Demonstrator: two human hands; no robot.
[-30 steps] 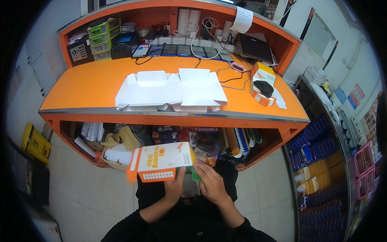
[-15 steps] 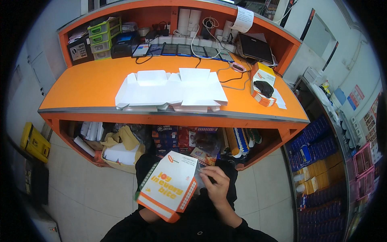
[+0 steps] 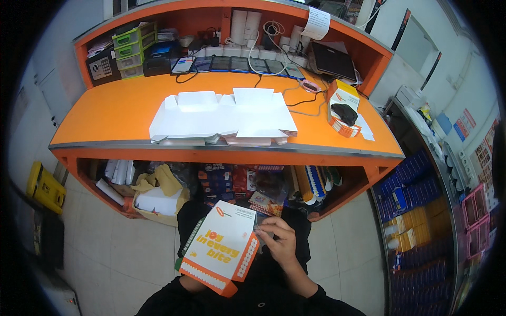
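The right grip (image 3: 278, 241) has thumb and fingertips drawn nearly together at the right edge of a white-and-orange carton (image 3: 221, 239), over the lap (image 3: 299, 229) before the tabletop (image 3: 124, 113); whether they pinch it is unclear. Probably light, stiff card that creases easily, it should handle best by its folded edges. Its underside and the left grip, presumably beneath, are hidden, only the left wrist (image 3: 192, 284) showing, so that grip's closure cannot be told.

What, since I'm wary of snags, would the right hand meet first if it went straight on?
The right hand would probably meet the orange-and-white cardboard food box first; depth leaves present contact unclear.
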